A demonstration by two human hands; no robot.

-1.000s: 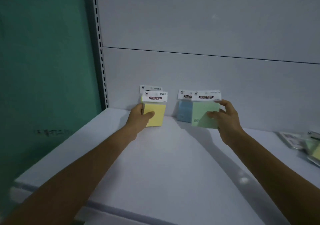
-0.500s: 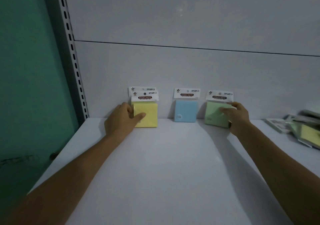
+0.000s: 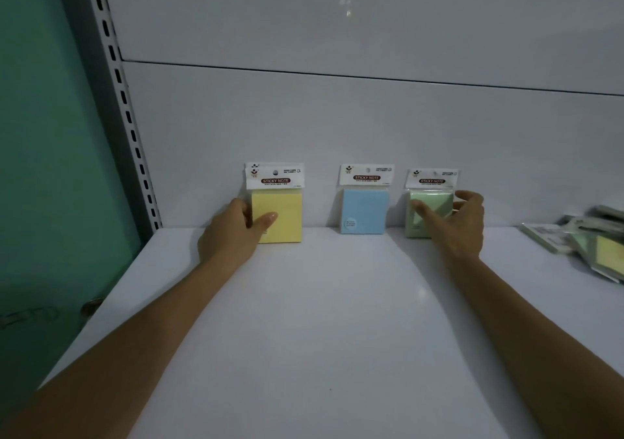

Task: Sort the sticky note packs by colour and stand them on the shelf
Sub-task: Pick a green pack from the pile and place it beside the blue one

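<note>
Packs stand in a row at the rear of the shelf (image 3: 320, 303), each leaning on the back panel (image 3: 337, 127), presumably so they stay upright with header cards showing. At 11 o'clock the left hand (image 3: 233, 232) pinches the yellow pack (image 3: 282, 215), thumb across its face and fingers tucked behind the left edge, apparently steadying it against a second pack behind. The blue pack (image 3: 364, 210) stands free at 12 o'clock. At 1 o'clock the right hand (image 3: 459, 229) lightly holds the green pack (image 3: 437, 203), thumb on the front, fingers loosely curved round the right edge. A pile of unsorted packs (image 3: 587, 239) lies flat at 3 o'clock.
</note>
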